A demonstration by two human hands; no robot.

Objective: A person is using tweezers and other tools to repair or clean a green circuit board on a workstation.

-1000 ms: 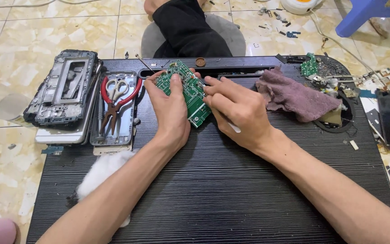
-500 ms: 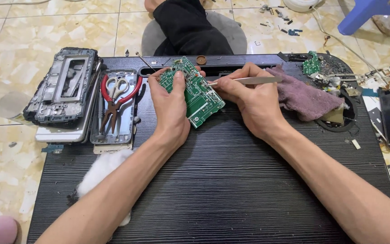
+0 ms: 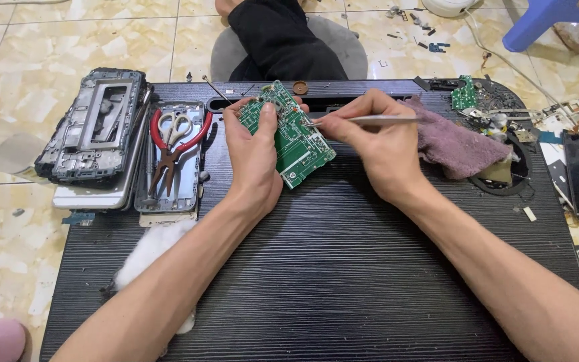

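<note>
The green circuit board is held tilted above the far middle of the black ribbed counter, its component side up. The left hand is clenched on its left edge, thumb lying across the face and fingers curled behind, so the board sits mostly to the right of that grip and juts out unsupported toward its lower right corner. The right hand pinches a pair of metal tweezers, whose tips meet the board's upper right part, just beside the left thumb. The likeliest trouble, as I judge it, is a slip of those thin tips: any sideways push could scrape a trace or flick a small part loose, and a part that drops would be hard to find among the counter's grooves. Because the board is clamped at one side only, pressure from the tweezers could also pivot it in the hand. Further out lie a purple cloth to the right, red-handled pliers with scissors in a tray to the left, a stack of grey phone frames beyond them, and a white cotton tuft near the left forearm.
</note>
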